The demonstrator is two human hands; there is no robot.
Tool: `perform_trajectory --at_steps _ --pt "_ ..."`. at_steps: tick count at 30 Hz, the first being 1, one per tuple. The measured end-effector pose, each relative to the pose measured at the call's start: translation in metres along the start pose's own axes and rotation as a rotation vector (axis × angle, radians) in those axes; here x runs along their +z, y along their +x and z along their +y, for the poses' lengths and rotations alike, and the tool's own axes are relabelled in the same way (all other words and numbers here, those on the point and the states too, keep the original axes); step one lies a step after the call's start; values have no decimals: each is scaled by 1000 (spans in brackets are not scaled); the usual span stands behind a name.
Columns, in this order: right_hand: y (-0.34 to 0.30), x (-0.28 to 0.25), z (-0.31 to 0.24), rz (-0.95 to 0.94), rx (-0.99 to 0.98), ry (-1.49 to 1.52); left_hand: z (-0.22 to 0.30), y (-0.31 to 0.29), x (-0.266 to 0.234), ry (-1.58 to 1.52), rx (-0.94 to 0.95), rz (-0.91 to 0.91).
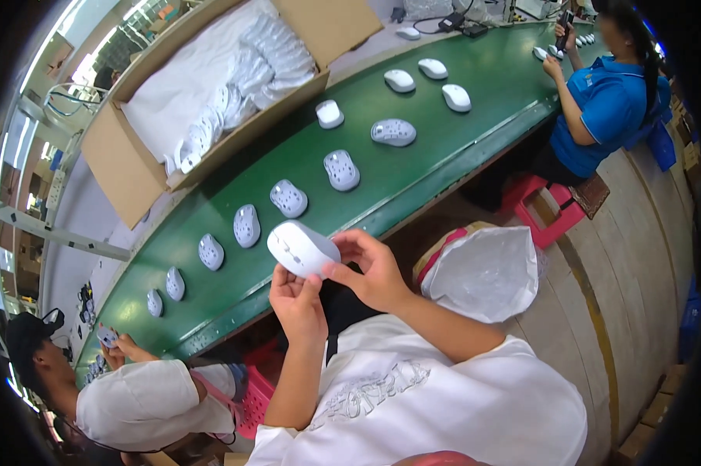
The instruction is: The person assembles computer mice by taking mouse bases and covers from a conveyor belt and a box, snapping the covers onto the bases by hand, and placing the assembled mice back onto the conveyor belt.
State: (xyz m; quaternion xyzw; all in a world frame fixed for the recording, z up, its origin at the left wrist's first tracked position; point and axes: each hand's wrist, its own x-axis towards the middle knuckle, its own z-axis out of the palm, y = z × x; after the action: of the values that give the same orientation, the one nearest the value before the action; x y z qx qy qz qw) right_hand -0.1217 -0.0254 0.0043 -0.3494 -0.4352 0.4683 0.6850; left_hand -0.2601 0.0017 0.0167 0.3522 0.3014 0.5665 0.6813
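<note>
White computer mouse (pixel 302 248) held at near edge of green conveyor belt (pixel 273 151), pinched between fingertips of left hand (pixel 298 301) and right hand (pixel 372 270). Dark-spotted mice (pixel 289 199) lined along belt; open cardboard box (pixel 123 167) set beyond.

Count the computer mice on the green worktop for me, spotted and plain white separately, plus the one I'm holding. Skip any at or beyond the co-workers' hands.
Spotted mice on the green worktop: 7
Plain white mice on the green worktop: 4
White mouse in your left hand and right hand: 1
Total: 12
</note>
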Motion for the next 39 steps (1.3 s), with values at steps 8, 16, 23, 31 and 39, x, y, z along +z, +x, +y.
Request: perform_trajectory --at_steps 8,16,23,31,39 --pt "23 -48 12 195 110 76 -27 42 38 280 -67 28" --pt "89 -203 4 554 -83 -274 -136 165 162 739 35 -363" --pt "121 -289 -21 567 65 -987 -200 243 229 1370 474 -624" --pt "135 -304 -11 576 -153 -1596 -199 254 247 1693 469 -653" --pt "180 -310 -45 619 -31 -1344 -200 269 239 1553 701 -644"
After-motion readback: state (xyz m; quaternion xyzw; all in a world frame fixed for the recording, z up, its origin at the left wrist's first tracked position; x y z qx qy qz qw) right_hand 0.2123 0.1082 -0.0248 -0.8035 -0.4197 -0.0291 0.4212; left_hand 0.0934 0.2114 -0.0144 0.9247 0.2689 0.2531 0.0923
